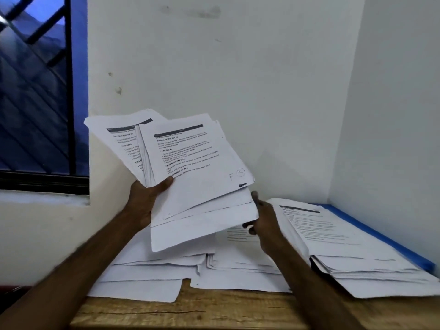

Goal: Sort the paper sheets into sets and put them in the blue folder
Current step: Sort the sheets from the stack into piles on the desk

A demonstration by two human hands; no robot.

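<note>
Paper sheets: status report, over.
Left hand grips fanned sheaf, raised; right hand pinches its lower corner. Stack lies on blue folder. Loose sheets cover table beneath.

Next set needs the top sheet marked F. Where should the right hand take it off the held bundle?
Pinch the top sheet at its lower right corner, coming from the right. The left hand grips the bundle at lower left, and the fan leaves that corner jutting past the sheets beneath.
</note>
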